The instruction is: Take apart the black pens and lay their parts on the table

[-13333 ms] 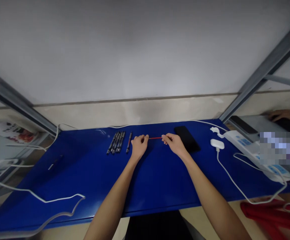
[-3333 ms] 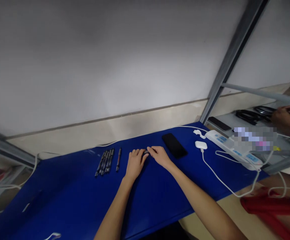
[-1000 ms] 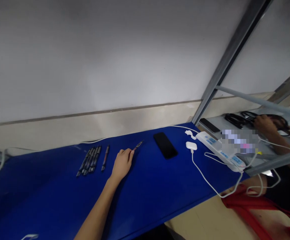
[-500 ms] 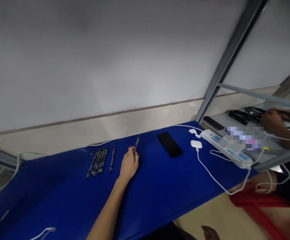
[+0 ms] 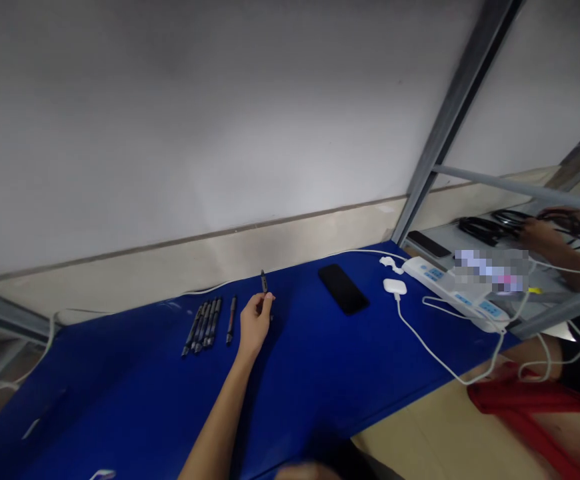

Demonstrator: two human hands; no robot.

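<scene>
My left hand [image 5: 255, 323] is over the blue tabletop, its thumb and fingers pinching a dark pen [image 5: 264, 283]. The pen's far end points up toward the wall; its lower part is hidden by my fingers. Left of this hand lies a single dark pen with a reddish barrel [image 5: 231, 320]. Further left, several dark pens [image 5: 203, 327] lie side by side in a slanted row. At the bottom edge, only a blurred strip of my right hand [image 5: 307, 472] shows, its fingers not visible. A black smartphone [image 5: 343, 289] lies flat to the right of my left hand.
A white earbud case [image 5: 395, 287] is plugged into a cable. A white power strip [image 5: 455, 293] lies at the table's right end, beside a grey metal frame [image 5: 435, 140]. Beyond it, another person's hands [image 5: 545, 237] handle black cables [image 5: 485, 230]. A wall closes the back.
My left hand has shifted slightly left with the pen, which has turned more upright. The blurred right hand has appeared at the bottom edge. The view has moved a little.
</scene>
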